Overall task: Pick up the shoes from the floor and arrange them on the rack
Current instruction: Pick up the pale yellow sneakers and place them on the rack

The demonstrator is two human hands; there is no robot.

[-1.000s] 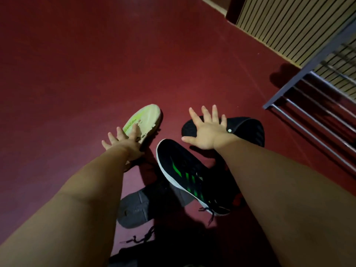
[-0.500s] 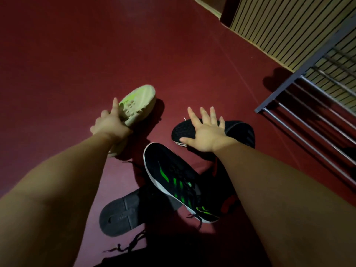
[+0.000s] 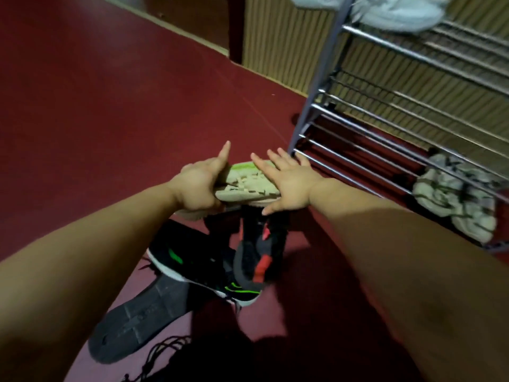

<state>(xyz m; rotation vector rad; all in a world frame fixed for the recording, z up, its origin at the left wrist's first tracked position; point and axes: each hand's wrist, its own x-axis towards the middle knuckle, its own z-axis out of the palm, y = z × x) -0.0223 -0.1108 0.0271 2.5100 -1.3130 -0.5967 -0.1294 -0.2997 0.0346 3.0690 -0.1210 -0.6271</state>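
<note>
A cream shoe with lime trim (image 3: 248,186) is lifted sole-up above the red floor. My left hand (image 3: 197,187) grips its left side, thumb pointing forward. My right hand (image 3: 289,184) lies flat on the sole with fingers spread and the thumb under the edge. Below the hands, on the floor, lie a black shoe with green stripes (image 3: 192,260), a black shoe with red patches (image 3: 260,249) and an upturned dark grey shoe (image 3: 137,321). The metal shoe rack (image 3: 385,128) stands just right of my hands.
Pale shoes (image 3: 396,12) sit on the rack's top tier. A grey-white pair (image 3: 454,199) rests under its lowest bars. A ribbed wall panel (image 3: 275,45) stands behind the rack. Black laces (image 3: 162,354) trail on the floor near me.
My left hand has lifted the cream shoe off the floor and carried it right, toward the rack. My right hand left the black shoe and came onto the cream sole. The view swung up and right.
</note>
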